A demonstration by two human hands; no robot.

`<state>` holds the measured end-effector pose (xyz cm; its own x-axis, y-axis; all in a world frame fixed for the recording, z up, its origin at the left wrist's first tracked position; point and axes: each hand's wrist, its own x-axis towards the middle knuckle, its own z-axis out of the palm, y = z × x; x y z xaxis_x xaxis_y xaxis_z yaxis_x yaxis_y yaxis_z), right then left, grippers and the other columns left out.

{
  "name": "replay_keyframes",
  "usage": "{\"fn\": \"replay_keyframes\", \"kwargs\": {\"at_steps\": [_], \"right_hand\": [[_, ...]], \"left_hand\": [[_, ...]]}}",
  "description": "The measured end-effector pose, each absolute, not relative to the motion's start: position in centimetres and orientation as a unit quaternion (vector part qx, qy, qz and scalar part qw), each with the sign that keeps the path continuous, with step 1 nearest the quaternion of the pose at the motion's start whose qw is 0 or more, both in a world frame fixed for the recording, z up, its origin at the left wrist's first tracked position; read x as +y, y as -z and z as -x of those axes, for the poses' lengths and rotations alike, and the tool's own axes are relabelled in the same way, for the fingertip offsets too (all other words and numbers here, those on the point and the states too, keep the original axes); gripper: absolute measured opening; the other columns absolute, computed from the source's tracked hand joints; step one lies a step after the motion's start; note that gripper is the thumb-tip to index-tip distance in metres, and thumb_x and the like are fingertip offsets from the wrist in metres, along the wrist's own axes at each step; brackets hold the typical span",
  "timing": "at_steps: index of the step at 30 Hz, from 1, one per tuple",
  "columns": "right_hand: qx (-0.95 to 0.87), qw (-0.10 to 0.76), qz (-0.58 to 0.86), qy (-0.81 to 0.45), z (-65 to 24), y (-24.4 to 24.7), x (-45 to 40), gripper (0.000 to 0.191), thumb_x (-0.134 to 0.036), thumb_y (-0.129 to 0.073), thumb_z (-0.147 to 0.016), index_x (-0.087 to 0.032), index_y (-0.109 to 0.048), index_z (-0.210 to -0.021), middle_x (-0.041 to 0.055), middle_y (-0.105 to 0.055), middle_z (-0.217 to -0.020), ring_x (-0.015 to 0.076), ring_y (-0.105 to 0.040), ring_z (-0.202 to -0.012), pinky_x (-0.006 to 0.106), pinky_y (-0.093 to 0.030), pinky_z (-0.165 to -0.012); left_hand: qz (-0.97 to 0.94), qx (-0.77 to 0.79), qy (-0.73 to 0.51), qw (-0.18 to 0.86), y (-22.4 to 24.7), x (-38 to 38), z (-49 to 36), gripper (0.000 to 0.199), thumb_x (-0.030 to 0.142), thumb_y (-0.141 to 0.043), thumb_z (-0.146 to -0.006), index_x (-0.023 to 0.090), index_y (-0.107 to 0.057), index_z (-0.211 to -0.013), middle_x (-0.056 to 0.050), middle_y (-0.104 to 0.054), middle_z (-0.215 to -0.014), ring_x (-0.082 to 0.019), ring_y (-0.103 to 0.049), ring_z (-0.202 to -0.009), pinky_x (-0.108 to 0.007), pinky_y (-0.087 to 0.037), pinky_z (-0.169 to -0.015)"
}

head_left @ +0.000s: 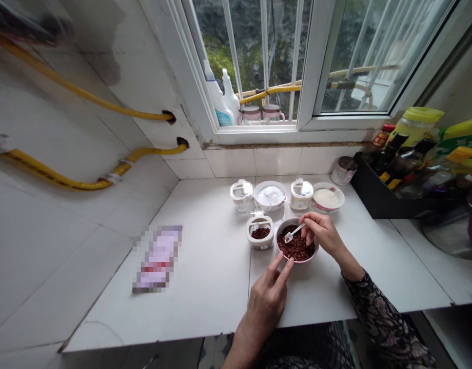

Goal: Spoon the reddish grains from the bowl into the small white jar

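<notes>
My right hand [319, 233] pinches the handle of a small white spoon [293, 233] over a bowl [316, 254] of dark red-brown peppercorn-like grains [299, 251]. The spoon's head is above the grains. With fingers stretched out, my left hand [270, 289] touches the bowl's near rim. Just left of the bowl stands a small white-rimmed jar [260, 242], its clear lid flipped up, with the same dark grains inside. Behind are a bowl of white granules [272, 195], a bowl of off-white grains [327, 197] and two lidded jars, a left one [241, 192] and a right one [301, 192].
A blurred purple packet [159, 259] lies on the white counter [209, 287] at left. At right, a black box [378, 200] holds bottles, with a small jar [343, 170] beside it. Spray bottles [224, 100] stand at the window; yellow pipes [85, 182] cross the left wall.
</notes>
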<state>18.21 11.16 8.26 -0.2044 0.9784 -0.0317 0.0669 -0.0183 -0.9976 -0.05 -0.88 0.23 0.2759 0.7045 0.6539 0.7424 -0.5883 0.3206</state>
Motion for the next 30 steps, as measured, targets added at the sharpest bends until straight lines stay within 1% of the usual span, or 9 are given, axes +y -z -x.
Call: {"fn": "replay_keyframes", "kwargs": {"at_steps": [5, 9, 13, 16, 20, 22, 25, 27, 30], "right_hand": [[-0.557, 0.426, 0.468, -0.537, -18.3, -8.3, 11.1, 0.022, -0.039, -0.062, -0.077, -0.017, -0.064, -0.078, -0.0015, -0.066, -0.051, 0.0112, -0.056, -0.032, 0.019, -0.04, -0.031], [-0.537, 0.431, 0.452, -0.567, -18.6, -8.4, 11.4, 0.025, -0.041, -0.067, -0.076, -0.017, -0.063, -0.078, -0.0004, -0.067, -0.052, 0.0129, -0.058, -0.033, 0.021, -0.044, -0.033], [-0.515, 0.457, 0.431, -0.584, -18.5, -8.5, 11.8, 0.033, -0.047, -0.072, -0.074, -0.017, -0.062, -0.081, 0.0007, -0.069, -0.056, 0.0136, -0.061, -0.036, 0.023, -0.049, -0.038], [-0.514, 0.487, 0.42, -0.567, -17.7, -8.4, 11.5, 0.039, -0.053, -0.072, -0.076, -0.018, -0.062, -0.087, 0.0012, -0.07, -0.061, 0.0142, -0.064, -0.042, 0.024, -0.053, -0.045], [-0.579, 0.517, 0.408, -0.481, -16.0, -8.1, 10.4, 0.034, -0.053, -0.058, -0.091, -0.02, -0.062, -0.097, 0.0029, -0.073, -0.072, 0.0166, -0.07, -0.055, 0.029, -0.058, -0.058], [-0.65, 0.509, 0.396, -0.403, -15.4, -7.9, 9.8, 0.026, -0.044, -0.051, -0.098, -0.021, -0.063, -0.101, 0.0046, -0.074, -0.078, 0.0175, -0.071, -0.063, 0.032, -0.059, -0.067], [-0.774, 0.461, 0.334, -0.277, -15.1, -7.8, 9.2, 0.021, -0.031, -0.048, -0.099, -0.022, -0.066, -0.103, 0.0074, -0.075, -0.084, 0.0201, -0.071, -0.073, 0.036, -0.058, -0.076], [-0.811, 0.443, 0.303, -0.232, -15.3, -7.9, 9.1, 0.022, -0.027, -0.046, -0.099, -0.022, -0.067, -0.103, 0.0077, -0.074, -0.083, 0.0206, -0.07, -0.074, 0.036, -0.057, -0.076], [-0.775, 0.472, 0.343, -0.242, -16.1, -8.2, 9.3, 0.022, -0.027, -0.044, -0.1, -0.021, -0.066, -0.103, 0.0049, -0.073, -0.078, 0.0179, -0.067, -0.066, 0.032, -0.056, -0.069]], "left_hand": [[0.798, -0.451, 0.4, 0.024, -0.2, -0.9, 0.1, 0.065, -0.002, -0.041, -0.092, 0.021, -0.039, -0.153, -0.018, -0.055, -0.143, -0.017, -0.071, -0.099, -0.026, -0.059, -0.087], [0.797, -0.451, 0.402, 0.022, -0.1, -0.9, 0.1, 0.066, -0.003, -0.04, -0.091, 0.021, -0.039, -0.152, -0.018, -0.055, -0.142, -0.017, -0.07, -0.1, -0.027, -0.059, -0.087], [0.796, -0.449, 0.405, 0.021, -0.1, -0.9, 0.1, 0.065, -0.004, -0.041, -0.09, 0.02, -0.042, -0.151, -0.018, -0.056, -0.14, -0.016, -0.07, -0.096, -0.027, -0.06, -0.084], [0.796, -0.447, 0.407, 0.022, -0.2, -0.8, 0.0, 0.066, -0.004, -0.04, -0.09, 0.02, -0.041, -0.151, -0.018, -0.056, -0.139, -0.016, -0.07, -0.097, -0.027, -0.06, -0.084], [0.797, -0.443, 0.41, 0.023, -0.2, -0.7, 0.0, 0.067, -0.003, -0.039, -0.091, 0.021, -0.037, -0.154, -0.019, -0.056, -0.141, -0.015, -0.07, -0.096, -0.027, -0.06, -0.084], [0.796, -0.442, 0.413, 0.029, -0.2, -0.7, 0.0, 0.067, -0.002, -0.038, -0.092, 0.022, -0.034, -0.155, -0.019, -0.056, -0.14, -0.015, -0.07, -0.094, -0.027, -0.06, -0.083], [0.797, -0.441, 0.412, 0.029, -0.1, -0.7, 0.0, 0.067, -0.001, -0.038, -0.093, 0.021, -0.033, -0.156, -0.019, -0.056, -0.139, -0.015, -0.07, -0.09, -0.027, -0.061, -0.082], [0.798, -0.443, 0.408, 0.027, -0.1, -0.8, 0.1, 0.067, -0.001, -0.037, -0.093, 0.021, -0.033, -0.156, -0.019, -0.056, -0.14, -0.014, -0.07, -0.089, -0.027, -0.061, -0.081], [0.798, -0.445, 0.406, 0.03, -0.2, -0.8, 0.0, 0.066, -0.002, -0.038, -0.093, 0.021, -0.035, -0.155, -0.019, -0.056, -0.14, -0.015, -0.07, -0.091, -0.027, -0.06, -0.082]]}}
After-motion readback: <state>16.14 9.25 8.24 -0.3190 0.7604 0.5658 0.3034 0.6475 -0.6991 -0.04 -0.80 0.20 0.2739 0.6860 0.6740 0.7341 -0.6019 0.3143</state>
